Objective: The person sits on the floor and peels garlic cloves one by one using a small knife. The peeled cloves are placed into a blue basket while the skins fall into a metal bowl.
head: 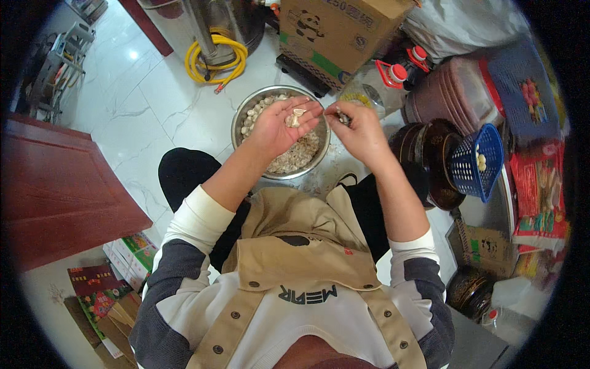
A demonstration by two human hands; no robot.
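My left hand (281, 127) is palm up over a steel bowl (295, 175), with a few garlic cloves (293, 119) resting on the palm and fingers. To its right, my right hand (359, 131) has its fingers curled around a small pale-and-dark piece (343, 118), perhaps garlic or its skin, mostly hidden by the fingers. Its fingertips are close to those of my left hand, beside the bowl's right rim. Inside the bowl, whole pale garlic (251, 121) lies along the left side. Loose papery skins (299, 154) fill the near part. My left hand and forearm hide the middle.
A blue plastic basket (465, 161) with several peeled cloves stands on a dark brown jar (440, 161) at right. Clear bottles with red caps (396, 74) and a cardboard box (322, 41) stand behind the bowl. A coiled yellow hose (191, 62) hangs by a metal vessel.
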